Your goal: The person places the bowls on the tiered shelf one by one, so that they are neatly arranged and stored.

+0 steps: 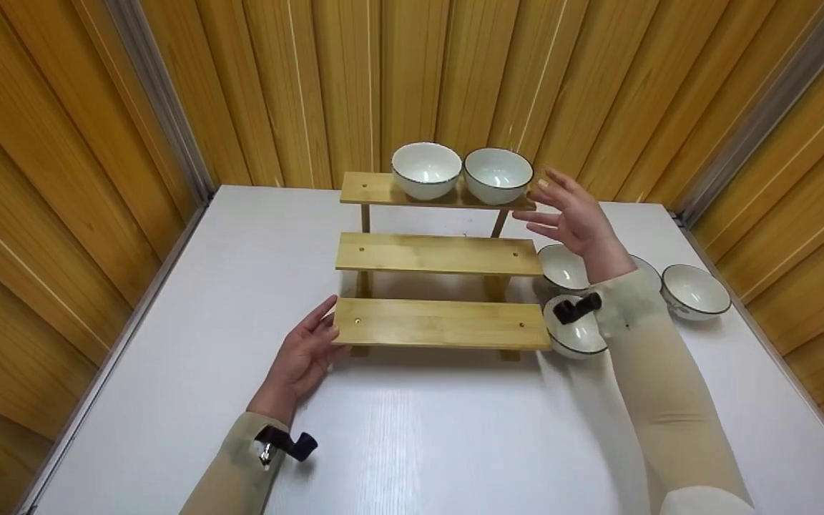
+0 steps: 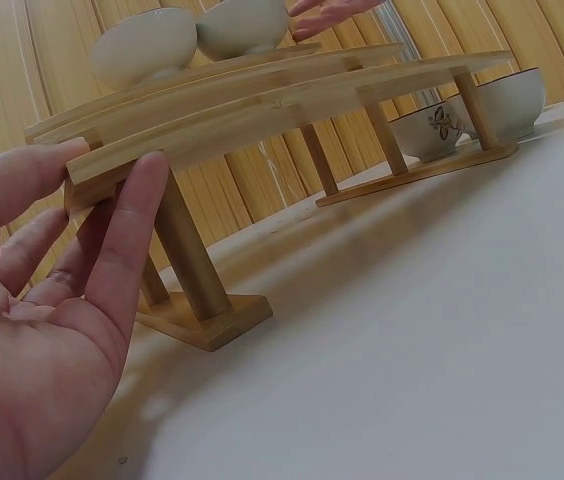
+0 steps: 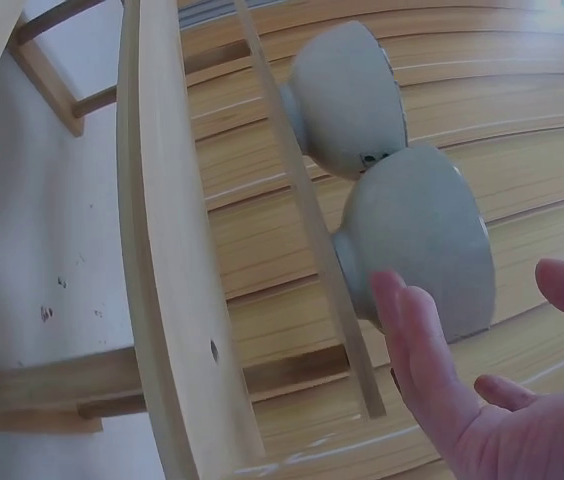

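A three-tier wooden display stand [image 1: 440, 322] stands on the table. My left hand [image 1: 306, 357] holds the left end of its lowest board, the thumb at the upper edge and the fingers around the front and underside [image 2: 52, 270]. On the top board sit two white bowls with dark rims, upright and side by side: a left bowl [image 1: 426, 170] and a right bowl [image 1: 498, 175]. Beside the right bowl is my right hand [image 1: 575, 218], its fingers spread and grasping nothing. In the right wrist view its fingertips overlap that bowl [image 3: 422, 240]; I cannot tell whether they touch.
Several more white bowls stand on the table right of the stand, among them a front bowl [image 1: 575, 336], one behind it [image 1: 562, 266] and one at the far right [image 1: 696, 292]. Another is partly hidden by my right forearm. Wood-panelled walls [image 1: 440, 71] enclose the white table [image 1: 398, 429].
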A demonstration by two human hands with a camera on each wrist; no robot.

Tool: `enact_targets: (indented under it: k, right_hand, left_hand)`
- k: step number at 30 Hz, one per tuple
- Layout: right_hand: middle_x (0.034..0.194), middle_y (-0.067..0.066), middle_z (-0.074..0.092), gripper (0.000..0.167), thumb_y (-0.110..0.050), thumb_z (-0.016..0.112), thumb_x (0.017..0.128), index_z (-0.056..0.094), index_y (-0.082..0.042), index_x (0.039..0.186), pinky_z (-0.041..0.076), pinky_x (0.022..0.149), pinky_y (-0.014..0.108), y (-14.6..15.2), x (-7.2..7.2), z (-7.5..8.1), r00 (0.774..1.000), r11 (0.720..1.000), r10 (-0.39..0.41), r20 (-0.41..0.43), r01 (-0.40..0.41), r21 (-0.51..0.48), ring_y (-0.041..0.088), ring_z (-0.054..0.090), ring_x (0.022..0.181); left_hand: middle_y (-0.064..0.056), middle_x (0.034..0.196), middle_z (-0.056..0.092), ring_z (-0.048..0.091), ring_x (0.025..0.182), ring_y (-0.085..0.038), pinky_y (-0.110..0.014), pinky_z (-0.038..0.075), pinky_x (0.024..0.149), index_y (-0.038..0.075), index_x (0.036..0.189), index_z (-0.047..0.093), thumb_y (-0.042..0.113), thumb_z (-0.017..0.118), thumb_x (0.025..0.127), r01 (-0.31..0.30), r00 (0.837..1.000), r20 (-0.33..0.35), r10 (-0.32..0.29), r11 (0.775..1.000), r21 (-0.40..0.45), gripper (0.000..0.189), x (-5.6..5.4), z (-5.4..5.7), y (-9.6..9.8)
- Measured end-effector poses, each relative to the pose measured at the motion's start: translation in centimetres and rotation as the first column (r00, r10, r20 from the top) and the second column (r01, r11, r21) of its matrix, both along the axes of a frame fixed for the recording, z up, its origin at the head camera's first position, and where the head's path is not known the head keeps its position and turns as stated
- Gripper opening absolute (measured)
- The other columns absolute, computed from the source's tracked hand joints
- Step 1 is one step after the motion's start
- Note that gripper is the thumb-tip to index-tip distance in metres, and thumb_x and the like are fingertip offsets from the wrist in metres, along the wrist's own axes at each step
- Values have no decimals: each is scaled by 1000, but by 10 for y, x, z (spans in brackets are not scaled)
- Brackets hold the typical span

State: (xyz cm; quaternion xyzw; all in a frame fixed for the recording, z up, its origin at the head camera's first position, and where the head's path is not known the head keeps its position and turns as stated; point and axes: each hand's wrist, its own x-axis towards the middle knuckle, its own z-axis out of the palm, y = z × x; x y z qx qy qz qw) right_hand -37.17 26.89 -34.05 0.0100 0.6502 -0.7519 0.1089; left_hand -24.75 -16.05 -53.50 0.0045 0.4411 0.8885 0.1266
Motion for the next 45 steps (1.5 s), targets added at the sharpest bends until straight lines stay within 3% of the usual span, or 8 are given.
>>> enact_targets:
  k: [5,10,16,25,34,40,43,45]
  right_hand:
    - [165,19,27,76,-30,59,105,14,-26,166,60,86,28,17,17,0,1000,1000,11,-25,-11,-3,19,77,96]
    - [143,8,46,76,-29,60,105,14,-25,166,60,86,29,34,35,-2,999,1000,28,-43,-28,-3,19,77,98]
    - [137,6,48,68,-26,60,104,22,-24,161,61,86,30,54,56,-7,997,999,25,-78,-28,-32,20,77,100]
    - [124,-6,66,60,-25,57,106,27,-24,158,62,83,29,82,87,-21,989,999,40,-144,-38,15,18,77,101]
    - [120,-10,70,40,-20,52,108,41,-29,146,62,82,30,110,110,-44,986,997,50,-159,-39,68,17,77,102]
    - [120,-18,67,40,-22,55,107,44,-31,145,61,81,27,126,121,-63,988,982,25,-149,3,186,9,75,103]
    - [119,-23,64,47,-26,57,106,41,-31,150,61,81,27,132,124,-75,993,957,21,-116,14,289,5,73,104]
    - [125,-18,60,54,-30,58,106,37,-28,155,61,82,28,134,124,-82,995,931,27,-92,8,364,4,72,105]
  left_hand:
    - [-7,141,49,67,115,-18,-29,60,83,14,162,32,-8,47,103,4,1000,-1,-4,1000,10,65,-1,0,-1]
    - [-6,140,49,67,115,-18,-28,60,83,14,162,30,-7,48,103,9,1000,-3,-9,1000,12,66,-1,0,-2]
    - [-7,143,49,68,114,-18,-27,60,82,14,162,31,-7,49,102,7,1000,1,-7,1000,17,65,0,1,-2]
    - [-7,143,49,67,115,-18,-28,60,82,14,162,32,-6,49,103,3,1000,-6,-3,1000,12,64,-1,0,-1]
    - [-7,143,48,67,113,-17,-28,59,83,13,162,30,-8,49,102,13,1000,-20,-13,1000,8,66,-1,0,-2]
    - [-7,142,50,68,112,-18,-28,60,82,12,162,30,-10,48,101,3,1000,-12,-2,1000,29,67,-1,1,-2]
    - [-6,141,51,68,110,-18,-28,60,81,11,162,30,-10,48,102,0,1000,-12,0,1000,31,67,-1,1,-3]
    - [-6,141,51,68,111,-18,-28,60,82,12,162,30,-9,47,102,6,1000,-13,-5,999,31,66,-1,1,-3]
